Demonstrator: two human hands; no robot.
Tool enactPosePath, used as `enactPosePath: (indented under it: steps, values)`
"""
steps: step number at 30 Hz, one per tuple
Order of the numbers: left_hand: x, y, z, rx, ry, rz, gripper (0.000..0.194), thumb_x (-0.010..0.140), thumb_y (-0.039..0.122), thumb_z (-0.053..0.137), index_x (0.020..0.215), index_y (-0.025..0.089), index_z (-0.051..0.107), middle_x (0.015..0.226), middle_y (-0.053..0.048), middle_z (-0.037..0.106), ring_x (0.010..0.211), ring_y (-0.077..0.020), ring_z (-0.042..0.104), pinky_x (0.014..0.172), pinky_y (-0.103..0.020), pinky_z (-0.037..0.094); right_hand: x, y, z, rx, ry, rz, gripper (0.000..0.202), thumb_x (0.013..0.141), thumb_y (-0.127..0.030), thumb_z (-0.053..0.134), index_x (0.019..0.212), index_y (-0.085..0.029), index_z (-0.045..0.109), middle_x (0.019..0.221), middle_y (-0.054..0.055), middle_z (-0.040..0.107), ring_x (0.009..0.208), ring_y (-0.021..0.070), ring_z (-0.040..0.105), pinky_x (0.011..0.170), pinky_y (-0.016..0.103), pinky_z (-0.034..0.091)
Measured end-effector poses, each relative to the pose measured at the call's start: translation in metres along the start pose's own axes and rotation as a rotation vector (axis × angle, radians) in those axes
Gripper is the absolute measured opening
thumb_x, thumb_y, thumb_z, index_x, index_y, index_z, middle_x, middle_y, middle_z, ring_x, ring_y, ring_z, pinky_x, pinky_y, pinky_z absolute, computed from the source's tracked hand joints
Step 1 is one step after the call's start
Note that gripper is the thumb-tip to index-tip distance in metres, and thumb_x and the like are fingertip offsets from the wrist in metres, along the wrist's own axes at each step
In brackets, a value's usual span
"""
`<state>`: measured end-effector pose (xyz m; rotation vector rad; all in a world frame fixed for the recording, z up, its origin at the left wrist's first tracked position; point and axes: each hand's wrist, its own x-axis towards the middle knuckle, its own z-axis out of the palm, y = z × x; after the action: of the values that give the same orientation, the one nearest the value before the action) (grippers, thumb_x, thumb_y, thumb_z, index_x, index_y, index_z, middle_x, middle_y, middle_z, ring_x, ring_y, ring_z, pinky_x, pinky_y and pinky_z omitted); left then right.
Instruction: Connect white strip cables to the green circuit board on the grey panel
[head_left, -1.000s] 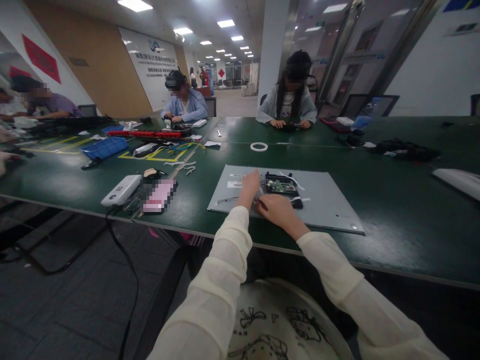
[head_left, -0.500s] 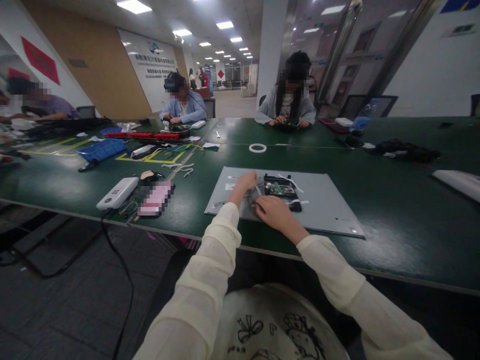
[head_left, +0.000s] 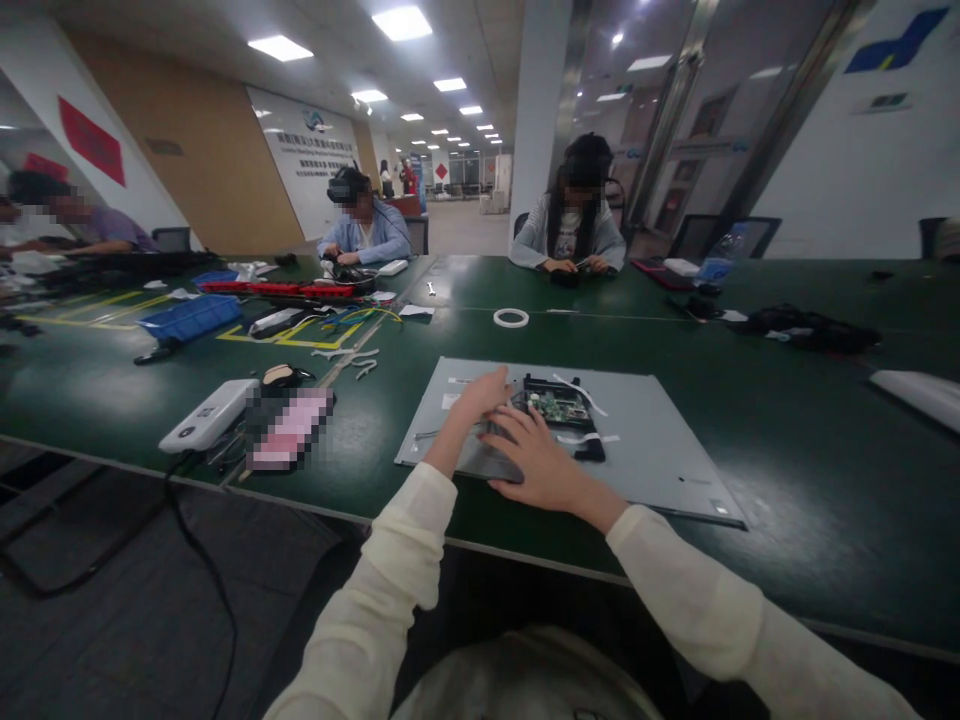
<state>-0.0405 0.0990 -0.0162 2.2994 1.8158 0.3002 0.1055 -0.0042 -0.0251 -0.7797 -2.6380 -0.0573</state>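
A flat grey panel [head_left: 645, 440] lies on the green table near its front edge. On it sits a black frame with a green circuit board [head_left: 559, 408], and white tape strips [head_left: 589, 395] cross the frame. My left hand [head_left: 484, 392] is over the panel just left of the board, its fingertips bent down near dark cables; what they touch is too small to make out. My right hand [head_left: 536, 460] rests lower, beside the board's left side, with its fingers spread over the panel.
A white tape roll [head_left: 511, 318] lies behind the panel. To the left are a pink phone-like object [head_left: 292, 430], a white power bank [head_left: 211, 415] and a blue basket [head_left: 191, 318]. Two people sit across the table. A water bottle [head_left: 724, 255] stands at the back right.
My right hand has opened from a pinch, its fingers now spread on the panel. My left hand remains left of the board. The view has tilted slightly upward.
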Motion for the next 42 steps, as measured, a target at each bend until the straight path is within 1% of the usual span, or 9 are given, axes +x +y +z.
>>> enactPosePath:
  steps: [2, 7, 11, 16, 20, 24, 29, 33, 42]
  values:
    - [-0.005, 0.003, -0.006, 0.024, 0.064, -0.030, 0.032, 0.089, 0.023, 0.036, 0.120, 0.014, 0.042, 0.101, -0.013, 0.065, 0.092, -0.0233, 0.062, 0.073, -0.031, 0.043, 0.000, 0.000, 0.001, -0.009, -0.020, 0.025, 0.054, 0.079, -0.046, 0.053, 0.127, -0.022, 0.048, 0.139, 0.009, 0.036, 0.132, 0.0281, 0.021, 0.108, 0.055, 0.009]
    - [-0.016, 0.011, -0.012, 0.146, 0.357, -0.092, 0.029, 0.089, 0.015, 0.033, 0.116, 0.018, 0.044, 0.097, -0.009, 0.065, 0.094, -0.0229, 0.060, 0.080, -0.034, 0.039, 0.000, -0.001, 0.002, -0.002, -0.075, 0.063, 0.055, 0.081, -0.047, 0.050, 0.129, -0.021, 0.047, 0.141, 0.010, 0.034, 0.133, 0.0281, 0.020, 0.108, 0.055, 0.005]
    - [-0.021, 0.012, -0.011, 0.191, 0.403, -0.083, 0.024, 0.088, 0.013, 0.035, 0.108, 0.018, 0.048, 0.099, -0.009, 0.064, 0.098, -0.0222, 0.058, 0.084, -0.035, 0.036, 0.000, -0.001, 0.000, 0.022, -0.143, 0.052, 0.053, 0.086, -0.048, 0.042, 0.132, -0.022, 0.044, 0.144, 0.010, 0.030, 0.135, 0.0261, 0.018, 0.107, 0.057, -0.001]
    - [-0.026, 0.007, -0.015, 0.216, 0.440, -0.082, 0.024, 0.088, 0.012, 0.035, 0.105, 0.018, 0.050, 0.099, -0.009, 0.064, 0.098, -0.0220, 0.057, 0.085, -0.036, 0.034, 0.002, 0.003, -0.001, 0.028, -0.209, 0.066, 0.051, 0.090, -0.051, 0.034, 0.133, -0.025, 0.042, 0.147, 0.007, 0.024, 0.137, 0.0269, 0.009, 0.105, 0.060, 0.001]
    - [-0.028, 0.007, -0.018, 0.224, 0.419, -0.094, 0.024, 0.089, 0.014, 0.035, 0.106, 0.017, 0.051, 0.100, -0.010, 0.063, 0.100, -0.0219, 0.056, 0.086, -0.035, 0.033, 0.007, 0.015, 0.004, -0.003, -0.199, 0.116, 0.050, 0.090, -0.051, 0.032, 0.133, -0.026, 0.043, 0.146, 0.008, 0.027, 0.137, 0.0292, 0.009, 0.103, 0.063, 0.003]
    - [-0.029, 0.009, -0.016, 0.221, 0.353, -0.086, 0.024, 0.090, 0.015, 0.034, 0.106, 0.017, 0.052, 0.101, -0.011, 0.063, 0.101, -0.0227, 0.056, 0.085, -0.035, 0.033, 0.014, 0.038, 0.014, -0.072, -0.176, 0.199, 0.049, 0.092, -0.049, 0.030, 0.134, -0.027, 0.041, 0.145, 0.009, 0.028, 0.136, 0.0313, 0.012, 0.100, 0.067, 0.004]
    - [-0.028, 0.008, -0.012, 0.221, 0.294, -0.075, 0.024, 0.091, 0.015, 0.033, 0.104, 0.015, 0.052, 0.101, -0.012, 0.064, 0.100, -0.0233, 0.057, 0.084, -0.036, 0.034, 0.015, 0.069, 0.022, -0.145, -0.185, 0.349, 0.051, 0.093, -0.050, 0.024, 0.135, -0.025, 0.040, 0.143, 0.012, 0.030, 0.133, 0.0312, 0.023, 0.098, 0.068, 0.006]
    - [-0.027, 0.008, -0.007, 0.222, 0.280, -0.052, 0.024, 0.091, 0.016, 0.032, 0.101, 0.015, 0.053, 0.097, -0.011, 0.065, 0.096, -0.0230, 0.059, 0.083, -0.036, 0.036, 0.008, 0.086, 0.020, -0.185, -0.195, 0.451, 0.052, 0.092, -0.051, 0.022, 0.136, -0.026, 0.038, 0.145, 0.013, 0.028, 0.131, 0.0311, 0.028, 0.097, 0.070, 0.006]
    - [-0.028, 0.010, -0.006, 0.206, 0.236, -0.014, 0.025, 0.093, 0.018, 0.030, 0.101, 0.014, 0.053, 0.091, -0.010, 0.066, 0.089, -0.0219, 0.061, 0.080, -0.034, 0.038, -0.018, 0.123, 0.007, -0.278, -0.234, 0.717, 0.053, 0.092, -0.051, 0.019, 0.136, -0.027, 0.035, 0.145, 0.013, 0.026, 0.130, 0.0329, 0.027, 0.095, 0.071, 0.011]
